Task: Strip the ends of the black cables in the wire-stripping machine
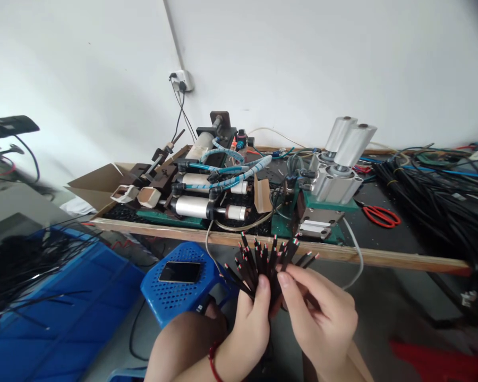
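A bundle of black cables (258, 261) fans out upward in front of the bench edge, its stripped ends showing red, white and green wire tips. My left hand (252, 323) is wrapped round the bundle from the left, thumb upright against it. At the bundle's right side, my right hand (322, 313) pinches some of the cables between thumb and forefinger. The lower part of the bundle is hidden behind both hands.
Pneumatic cylinders (191, 207) and a green-based press (329, 196) stand on the bench (414, 259). Red scissors (381, 216) and black cables (430, 212) lie to the right. Left are a blue stool (153, 286) with a phone (180, 272) and a blue bin (103, 307).
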